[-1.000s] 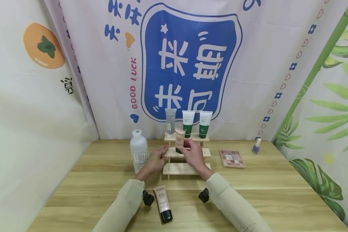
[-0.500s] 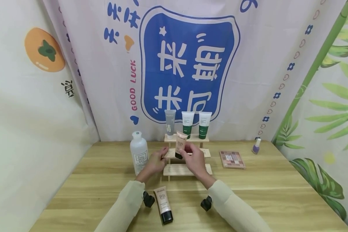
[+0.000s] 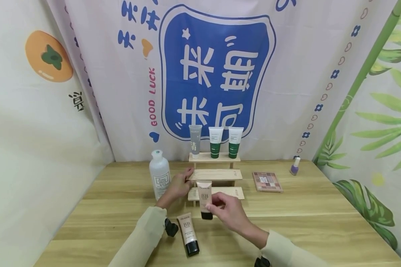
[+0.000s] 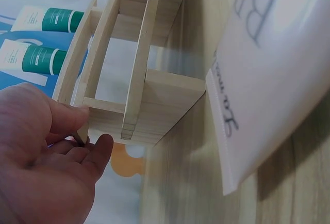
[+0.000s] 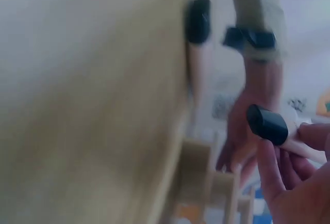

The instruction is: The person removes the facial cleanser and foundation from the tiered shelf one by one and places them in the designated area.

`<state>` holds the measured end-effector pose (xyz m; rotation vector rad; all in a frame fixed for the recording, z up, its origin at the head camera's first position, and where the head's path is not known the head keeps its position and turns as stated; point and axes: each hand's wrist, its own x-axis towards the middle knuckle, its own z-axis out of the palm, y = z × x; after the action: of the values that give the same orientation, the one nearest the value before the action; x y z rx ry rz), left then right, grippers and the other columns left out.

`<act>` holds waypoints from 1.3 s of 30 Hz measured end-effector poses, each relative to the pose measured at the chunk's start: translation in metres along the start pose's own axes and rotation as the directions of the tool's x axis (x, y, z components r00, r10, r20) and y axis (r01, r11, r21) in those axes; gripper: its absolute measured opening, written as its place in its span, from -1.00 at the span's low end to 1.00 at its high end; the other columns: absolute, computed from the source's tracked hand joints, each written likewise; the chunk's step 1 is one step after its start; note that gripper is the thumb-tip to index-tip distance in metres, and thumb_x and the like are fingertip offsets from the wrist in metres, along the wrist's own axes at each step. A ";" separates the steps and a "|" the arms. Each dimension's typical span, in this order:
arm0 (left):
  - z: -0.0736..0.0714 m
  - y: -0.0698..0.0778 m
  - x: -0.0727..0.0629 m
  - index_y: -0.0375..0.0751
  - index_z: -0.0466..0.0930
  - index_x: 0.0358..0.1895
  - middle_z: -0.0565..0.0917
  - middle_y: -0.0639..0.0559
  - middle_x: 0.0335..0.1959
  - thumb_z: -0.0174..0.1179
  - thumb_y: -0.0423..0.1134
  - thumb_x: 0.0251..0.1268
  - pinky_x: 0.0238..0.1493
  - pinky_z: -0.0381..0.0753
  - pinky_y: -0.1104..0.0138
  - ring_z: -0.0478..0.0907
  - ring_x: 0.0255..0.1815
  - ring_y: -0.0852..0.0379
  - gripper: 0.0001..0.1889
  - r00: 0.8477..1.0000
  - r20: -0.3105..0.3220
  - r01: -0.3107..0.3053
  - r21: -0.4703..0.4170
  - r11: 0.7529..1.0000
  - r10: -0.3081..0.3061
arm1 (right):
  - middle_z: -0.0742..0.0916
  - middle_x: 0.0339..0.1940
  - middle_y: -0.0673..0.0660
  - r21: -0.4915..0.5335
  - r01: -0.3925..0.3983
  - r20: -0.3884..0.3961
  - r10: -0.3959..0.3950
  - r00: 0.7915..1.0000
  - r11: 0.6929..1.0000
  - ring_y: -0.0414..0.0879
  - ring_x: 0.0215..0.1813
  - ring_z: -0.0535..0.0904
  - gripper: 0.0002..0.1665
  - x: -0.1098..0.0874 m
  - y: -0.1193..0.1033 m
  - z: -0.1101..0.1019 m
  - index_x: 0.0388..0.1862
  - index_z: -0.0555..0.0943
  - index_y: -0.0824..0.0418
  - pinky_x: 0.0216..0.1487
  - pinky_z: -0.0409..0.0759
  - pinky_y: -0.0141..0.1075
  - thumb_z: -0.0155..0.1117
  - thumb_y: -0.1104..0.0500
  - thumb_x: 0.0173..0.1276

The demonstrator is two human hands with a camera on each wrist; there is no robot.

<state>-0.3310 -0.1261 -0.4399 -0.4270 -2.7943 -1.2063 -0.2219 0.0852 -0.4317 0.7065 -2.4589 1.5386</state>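
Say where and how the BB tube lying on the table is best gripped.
Probably by the black cap, pinched across its sides from above and slightly right. The tube lies flat, cap toward the person; the cap looks thick and rigid, while the far end is a thin flat seam. The left sleeve crowds its left.

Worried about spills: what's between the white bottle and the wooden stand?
In the head view, the left hand lies between the white bottle and the wooden stand, gripping the stand's edge.

Pinkish tubes (image 3: pixel 204 193) with black caps (image 3: pixel 206 216), white-and-green tubes (image 3: pixel 215 142), grey tube (image 3: pixel 195 140), purple nail polish (image 3: pixel 294 170)
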 end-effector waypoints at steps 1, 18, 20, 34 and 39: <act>0.000 0.000 0.000 -0.17 0.25 0.45 0.20 -0.06 0.52 0.12 -0.34 0.38 0.47 0.18 0.01 0.18 0.48 -0.20 -0.42 1.000 -0.001 -0.005 0.003 1.000 0.005 | 0.75 -0.30 0.00 0.002 0.000 0.027 0.000 1.000 1.000 -0.20 -0.30 0.65 -0.83 -0.003 0.000 0.001 -0.18 0.67 0.17 -0.29 0.68 -0.38 0.38 0.13 0.30; 0.003 -0.006 0.002 -0.15 0.27 0.44 0.23 -0.04 0.50 0.11 -0.38 0.35 0.47 0.19 0.04 0.20 0.47 -0.16 -0.41 1.000 -0.020 -0.017 0.011 1.000 0.017 | 0.71 -0.54 0.03 0.044 -0.212 0.297 0.189 0.936 0.976 -0.18 -0.58 0.61 -0.88 -0.021 0.015 0.016 -0.35 0.65 0.30 -0.57 0.67 -0.33 0.42 0.26 0.20; 0.003 -0.006 0.002 -0.16 0.27 0.44 0.23 -0.05 0.50 0.11 -0.38 0.35 0.47 0.20 0.04 0.21 0.47 -0.17 -0.42 0.999 -0.022 -0.024 0.015 1.000 0.024 | 0.71 -0.56 0.04 0.058 -0.232 0.306 0.204 0.930 0.971 -0.17 -0.60 0.62 -0.89 -0.021 0.016 0.017 -0.37 0.65 0.31 -0.57 0.68 -0.31 0.42 0.28 0.20; 0.002 -0.003 0.003 -0.17 0.27 0.45 0.22 -0.05 0.51 0.11 -0.36 0.37 0.48 0.20 0.06 0.21 0.47 -0.17 -0.42 1.000 -0.008 -0.018 0.015 1.000 0.018 | 0.71 -0.56 0.07 -0.007 -0.282 0.313 0.270 0.911 0.959 -0.16 -0.59 0.62 -0.86 -0.018 0.021 0.021 -0.29 0.68 0.39 -0.57 0.67 -0.34 0.41 0.34 0.18; 0.001 -0.003 0.003 -0.17 0.26 0.45 0.21 -0.06 0.51 0.10 -0.37 0.37 0.47 0.19 0.05 0.20 0.47 -0.17 -0.42 1.000 -0.004 -0.013 0.011 1.000 0.014 | 0.70 -0.57 0.06 -0.026 -0.286 0.303 0.280 0.911 0.958 -0.16 -0.60 0.62 -0.86 -0.017 0.020 0.020 -0.29 0.67 0.40 -0.59 0.67 -0.33 0.40 0.36 0.17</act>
<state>-0.3351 -0.1268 -0.4426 -0.4413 -2.7884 -1.1877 -0.2136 0.0801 -0.4633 0.6547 -2.8885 1.6606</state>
